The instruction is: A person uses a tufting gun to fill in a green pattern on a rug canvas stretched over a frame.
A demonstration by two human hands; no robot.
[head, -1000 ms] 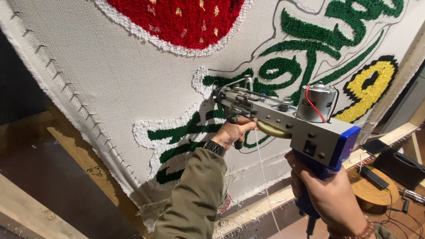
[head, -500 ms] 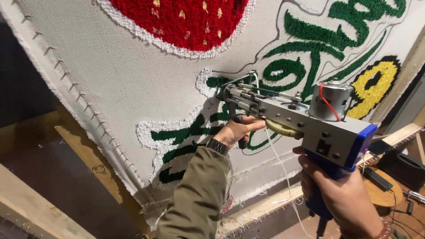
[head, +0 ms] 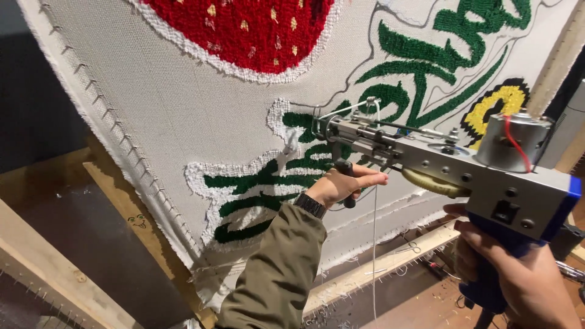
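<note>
No packages, labels, signs or screens in view; tufted lettering part of the cloth design only

One head-worn camera gave the only view, looking forward and slightly down from close behind the tufting gun (head: 451, 164), which reached from the right edge toward the middle of the frame. It faced the stretched cloth (head: 183, 116) at a slant, filling the upper frame, with the wooden frame (head: 378, 268) crossing the lower part.
</note>
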